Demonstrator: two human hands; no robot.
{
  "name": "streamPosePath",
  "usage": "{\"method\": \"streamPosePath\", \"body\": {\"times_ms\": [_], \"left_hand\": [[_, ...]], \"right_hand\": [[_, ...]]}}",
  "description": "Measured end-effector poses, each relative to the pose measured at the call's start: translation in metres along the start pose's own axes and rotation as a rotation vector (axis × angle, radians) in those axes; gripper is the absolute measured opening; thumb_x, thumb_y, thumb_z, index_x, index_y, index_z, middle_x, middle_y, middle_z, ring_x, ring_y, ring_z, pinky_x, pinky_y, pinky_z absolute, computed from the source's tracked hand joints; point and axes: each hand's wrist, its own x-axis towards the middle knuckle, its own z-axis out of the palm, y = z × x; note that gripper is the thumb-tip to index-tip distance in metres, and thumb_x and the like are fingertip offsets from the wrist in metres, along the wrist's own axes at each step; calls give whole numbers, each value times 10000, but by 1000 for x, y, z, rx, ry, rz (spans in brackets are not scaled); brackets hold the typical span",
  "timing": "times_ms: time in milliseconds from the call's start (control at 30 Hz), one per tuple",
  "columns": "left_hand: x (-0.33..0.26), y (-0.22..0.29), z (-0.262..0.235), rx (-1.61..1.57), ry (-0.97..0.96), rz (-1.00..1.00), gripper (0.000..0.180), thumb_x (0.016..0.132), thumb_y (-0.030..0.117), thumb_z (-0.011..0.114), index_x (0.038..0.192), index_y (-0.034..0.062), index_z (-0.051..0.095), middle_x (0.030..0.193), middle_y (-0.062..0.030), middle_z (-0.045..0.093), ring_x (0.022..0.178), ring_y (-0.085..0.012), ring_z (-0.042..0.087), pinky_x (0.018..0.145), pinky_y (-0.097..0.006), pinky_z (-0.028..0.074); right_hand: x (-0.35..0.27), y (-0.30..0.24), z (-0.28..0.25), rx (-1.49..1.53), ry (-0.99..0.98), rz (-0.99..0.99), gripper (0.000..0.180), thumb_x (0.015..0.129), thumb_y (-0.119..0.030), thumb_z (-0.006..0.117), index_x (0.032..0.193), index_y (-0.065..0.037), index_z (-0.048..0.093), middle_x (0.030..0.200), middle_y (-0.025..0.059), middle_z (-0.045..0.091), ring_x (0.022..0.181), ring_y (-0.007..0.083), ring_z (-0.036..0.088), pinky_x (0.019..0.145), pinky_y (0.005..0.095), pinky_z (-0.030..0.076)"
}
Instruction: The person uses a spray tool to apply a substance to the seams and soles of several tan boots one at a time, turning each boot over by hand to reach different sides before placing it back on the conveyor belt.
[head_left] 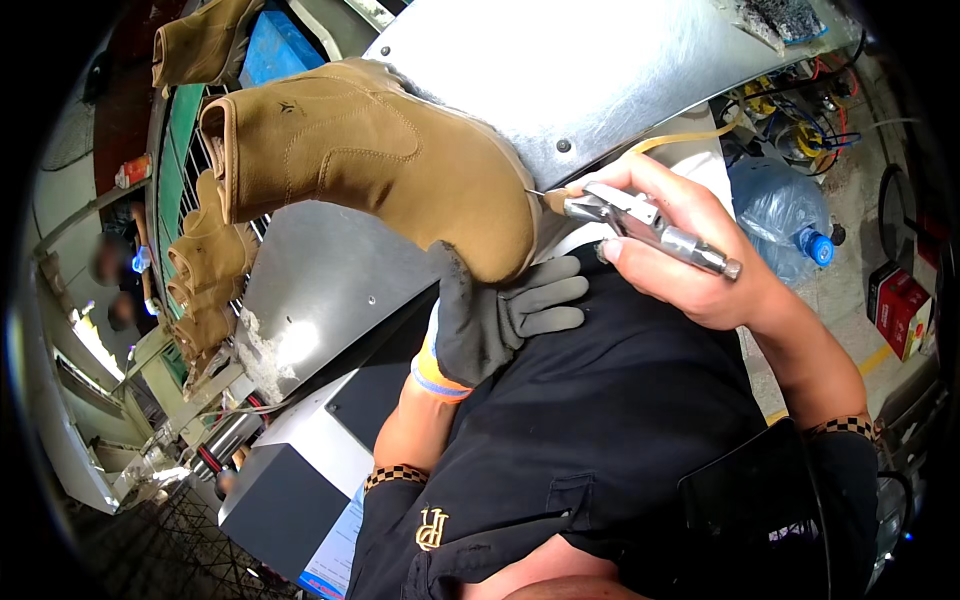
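A tan leather boot (450, 165) lies tilted on its side over the metal table, its shaft opening to the left and its toe toward me. My left hand (490, 325), in a grey work glove with an orange and blue cuff, cups the toe. Its thumb presses the upper, and the fingers stretch past the toe end. Bare, my right hand (700, 250) is closed around a metal dispensing gun (650, 225) with a lever and a thin needle tip. That needle meets the boot's sole edge near the toe. A yellow hose (690, 137) runs behind this hand.
The shiny metal table (560, 70) extends ahead of me. More tan boots (205, 260) stand on a rack at the left, with a blue box (280, 50) behind. To the right are a large plastic water bottle (780, 215), cables and a red box (898, 312).
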Motion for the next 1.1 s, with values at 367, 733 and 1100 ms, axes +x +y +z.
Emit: {"method": "streamPosePath", "body": {"times_ms": [367, 733, 1100], "left_hand": [[43, 7, 20, -49, -242, 12, 1041, 801, 815, 420, 1478, 39, 271, 1211, -185, 566, 1078, -299, 602, 890, -452, 545], [95, 42, 44, -201, -558, 112, 1037, 813, 842, 292, 1278, -67, 468, 1204, -174, 596, 1094, -238, 603, 961, -368, 488], [120, 67, 15, 485, -369, 548, 356, 983, 255, 488, 1243, 12, 491, 1209, -134, 563, 1064, -184, 561, 876, -334, 470]], "right_hand": [[-8, -33, -7, -20, 131, 34, 320, 875, -53, 522, 1186, 22, 537, 649, -29, 476, 478, 34, 383, 451, 214, 300], [14, 18, 18, -248, 492, -399, 396, 846, 12, 526, 1241, 11, 497, 680, -23, 507, 550, 34, 420, 519, 206, 338], [57, 30, 20, -463, 501, -570, 574, 754, -24, 621, 1304, -50, 457, 720, 129, 607, 604, 253, 600, 606, 314, 467]]}}
